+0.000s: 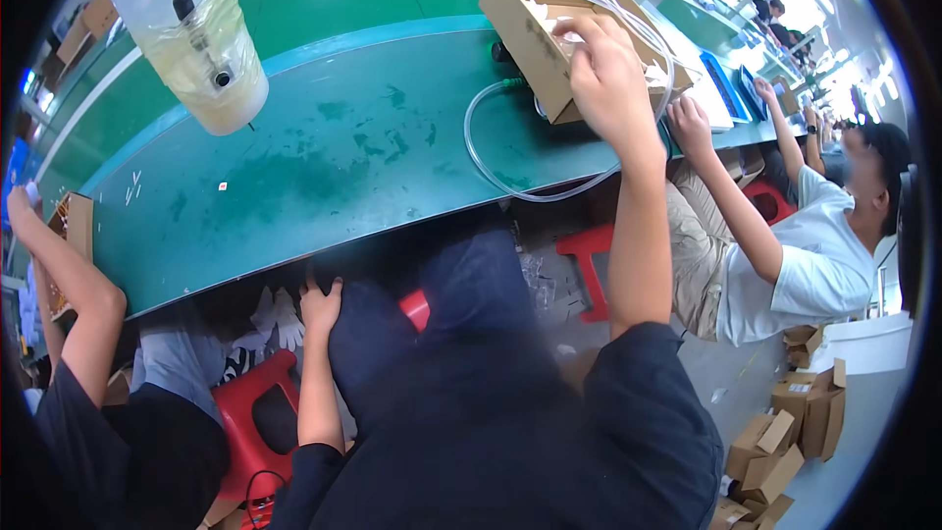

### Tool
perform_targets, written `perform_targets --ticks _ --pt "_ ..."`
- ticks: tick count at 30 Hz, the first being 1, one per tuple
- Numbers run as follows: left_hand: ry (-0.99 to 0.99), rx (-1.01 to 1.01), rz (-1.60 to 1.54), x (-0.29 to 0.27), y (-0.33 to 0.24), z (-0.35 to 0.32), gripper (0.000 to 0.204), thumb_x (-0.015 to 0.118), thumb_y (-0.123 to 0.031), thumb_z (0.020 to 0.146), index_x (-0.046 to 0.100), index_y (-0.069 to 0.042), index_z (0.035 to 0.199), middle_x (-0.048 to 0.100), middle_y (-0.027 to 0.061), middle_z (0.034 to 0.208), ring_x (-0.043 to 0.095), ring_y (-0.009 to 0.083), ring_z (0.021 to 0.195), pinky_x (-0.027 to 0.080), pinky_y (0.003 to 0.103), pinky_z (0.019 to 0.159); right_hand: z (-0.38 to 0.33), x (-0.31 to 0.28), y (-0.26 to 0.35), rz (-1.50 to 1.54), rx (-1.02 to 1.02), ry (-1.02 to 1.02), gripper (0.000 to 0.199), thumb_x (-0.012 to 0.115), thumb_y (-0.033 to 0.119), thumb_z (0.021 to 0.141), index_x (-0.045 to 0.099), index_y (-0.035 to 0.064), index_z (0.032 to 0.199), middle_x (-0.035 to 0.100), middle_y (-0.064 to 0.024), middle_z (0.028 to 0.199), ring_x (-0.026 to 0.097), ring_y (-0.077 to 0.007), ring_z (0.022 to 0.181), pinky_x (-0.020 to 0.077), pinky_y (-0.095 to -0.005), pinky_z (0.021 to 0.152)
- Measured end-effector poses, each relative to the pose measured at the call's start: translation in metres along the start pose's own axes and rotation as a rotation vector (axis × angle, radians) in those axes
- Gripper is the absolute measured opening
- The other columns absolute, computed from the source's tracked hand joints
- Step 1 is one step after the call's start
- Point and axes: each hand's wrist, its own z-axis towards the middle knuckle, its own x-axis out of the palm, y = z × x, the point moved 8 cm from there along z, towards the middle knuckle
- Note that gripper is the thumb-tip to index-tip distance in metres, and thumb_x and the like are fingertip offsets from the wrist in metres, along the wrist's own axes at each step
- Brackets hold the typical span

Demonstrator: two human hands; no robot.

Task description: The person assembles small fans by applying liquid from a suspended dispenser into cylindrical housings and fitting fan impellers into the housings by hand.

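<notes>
Cardboard box [530, 25], brown and open at the top, sits tilted at the far right of the green worktop [324, 152], its near corner raised off the surface. The right hand [606, 74] reaches up and over it, fingers curled on the box's upper edge beside a scrap of white material at the opening. Clear tubing [510, 186] loops from behind the box across the worktop and runs up past the hand; whether the fingers also pinch the tubing cannot be told. The left hand [321, 306] lies below the worktop edge, resting flat and relaxed on the dark trouser knee, holding nothing.

Step in hand, as judged: the box is being steadied or tipped for handling of its contents, done with one hand only. The next move calls for a firm hold on the box wall, care that the tubing loop does not snag, and probably the left hand brought up for support.

Further out, a translucent plastic container [201, 49] with a black cable hangs over the worktop's left part. Seated co-workers occupy both sides; red stools [257, 402] stand beneath, and more small cartons [785, 442] lie on the floor at right.
</notes>
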Motion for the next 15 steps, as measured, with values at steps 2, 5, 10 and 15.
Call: perform_targets --ticks 2,5,10,15 --pt "0.001 -0.038 -0.021 -0.005 0.004 -0.003 0.071 0.058 -0.040 0.075 0.030 -0.009 0.133 0.042 0.0303 0.121 0.044 0.0437 0.109 0.037 0.043 0.092 0.019 0.009 -0.010 -0.013 -0.028 0.085 0.020 0.046 0.012 0.083 0.057 0.0075 0.099 0.056 -0.0144 0.099 0.053 -0.0255 0.093 0.0386 -0.0344 0.086" --pt "-0.005 -0.050 -0.043 -0.006 0.003 -0.003 0.070 0.058 -0.039 0.075 0.031 -0.008 0.132 0.043 0.0292 0.121 0.044 0.0425 0.110 0.036 0.042 0.093 0.034 0.040 -0.046 0.077 0.164 0.551 0.028 0.047 0.017 0.084 0.054 0.0136 0.111 0.052 -0.0139 0.113 0.048 -0.0257 0.108 0.0371 -0.0341 0.092" --pt "-0.045 -0.041 -0.022 -0.011 0.001 -0.008 0.070 0.058 -0.039 0.075 0.030 -0.010 0.132 0.045 0.0292 0.118 0.045 0.0427 0.108 0.037 0.042 0.092 0.051 0.053 -0.056 -0.168 0.046 0.639 0.035 0.051 0.024 0.082 0.051 0.0151 0.116 0.051 -0.0131 0.117 0.049 -0.0272 0.109 0.0381 -0.0339 0.092" --pt "-0.057 -0.067 -0.014 -0.018 0.002 -0.009 0.070 0.058 -0.038 0.075 0.030 -0.010 0.132 0.043 0.0298 0.118 0.043 0.0422 0.110 0.036 0.042 0.093 0.048 0.070 -0.070 -0.114 0.146 0.727 0.042 0.056 0.029 0.077 0.052 0.0125 0.116 0.057 -0.0144 0.106 0.056 -0.0272 0.095 0.0425 -0.0336 0.084"
